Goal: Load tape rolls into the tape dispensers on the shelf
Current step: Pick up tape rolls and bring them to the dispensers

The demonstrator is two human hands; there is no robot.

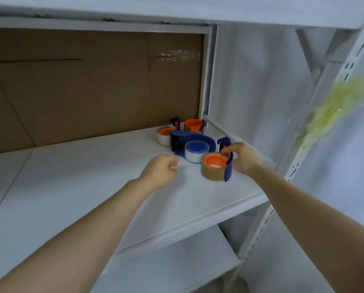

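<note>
brown roll (212, 173): front right of shelf (92, 187), lying flat, orange hub facing up
purple dispenser (229, 169): hugging the roll's right side, right hand (243, 158) gripping it
left hand (162, 170): loosely curled, holding nothing
blue dispenser (192, 136): just behind, lying lengthwise left-right

Two bare arms reach forward, hands close together

The left forearm (92, 225) rises from the lower left and the right forearm (303, 199) from the lower right, both nearly straight and converging toward the middle. The left hand (160, 170) is seen from its back, wrist in line with the arm, its fingers (173, 163) loosely curled under and holding nothing. The right hand (240, 158) sits a little higher and just to the right of it, wrist bent slightly inward, thumb and fingers curled round the upright frame of a dispenser (229, 170). Motion blur softens both hands.
</note>
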